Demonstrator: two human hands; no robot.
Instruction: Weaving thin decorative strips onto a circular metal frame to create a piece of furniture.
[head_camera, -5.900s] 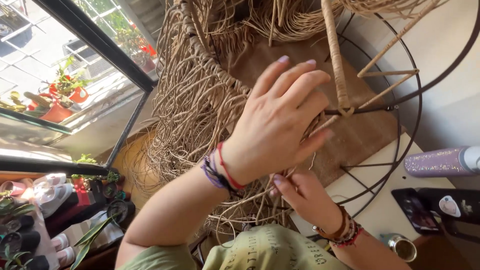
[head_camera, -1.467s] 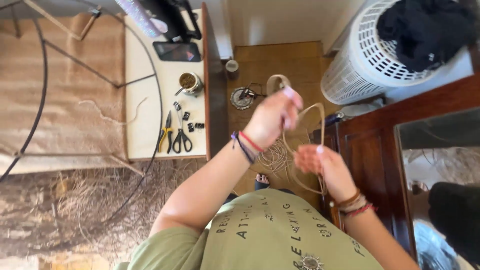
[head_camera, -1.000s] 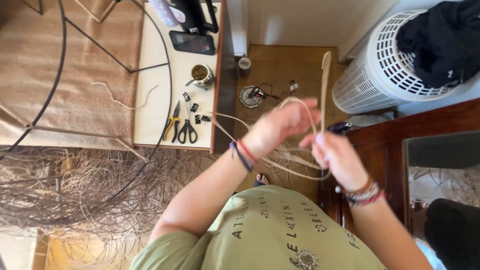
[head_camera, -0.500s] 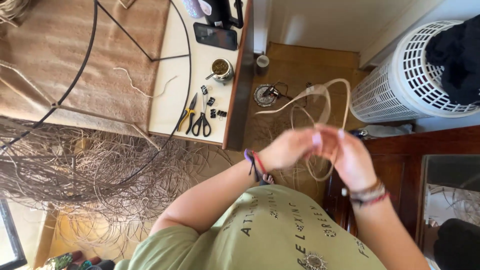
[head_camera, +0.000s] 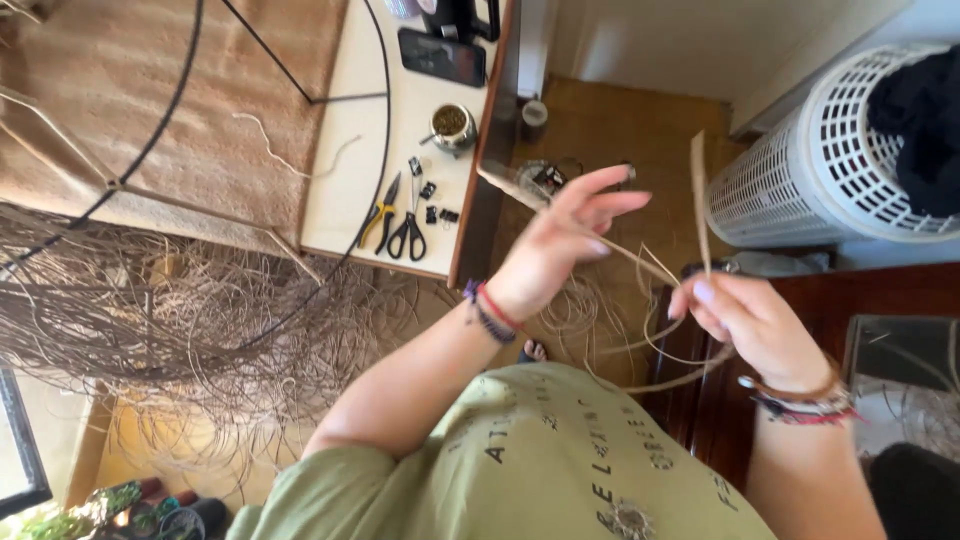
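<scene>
Above the wooden floor (head_camera: 600, 130), beside the counter (head_camera: 345, 190), both hands work with a long pale reed strip (head_camera: 700, 200). The right hand (head_camera: 755, 325) has its grip closed on the strip, which stands up almost straight from the fingers (head_camera: 700, 295), and thin loops of the same strip hang below this hand. The left hand (head_camera: 560, 245) is raised with its fingers spread apart; a strand runs across it and I cannot tell if it is pinched or only touching. Both wrists carry coloured bracelets.

On the counter lie yellow-handled pliers (head_camera: 378, 210) just beside black scissors (head_camera: 408, 235), with small black clips (head_camera: 435, 205) near them. Farther along stand a small metal cup (head_camera: 450, 125) and a dark phone (head_camera: 442, 57). A black wire frame (head_camera: 375, 120) arches over the counter, and a big tangle of loose reed (head_camera: 170, 320) lies below its edge. A white laundry basket (head_camera: 800, 180) with dark cloth inside stands well apart, on the right.
</scene>
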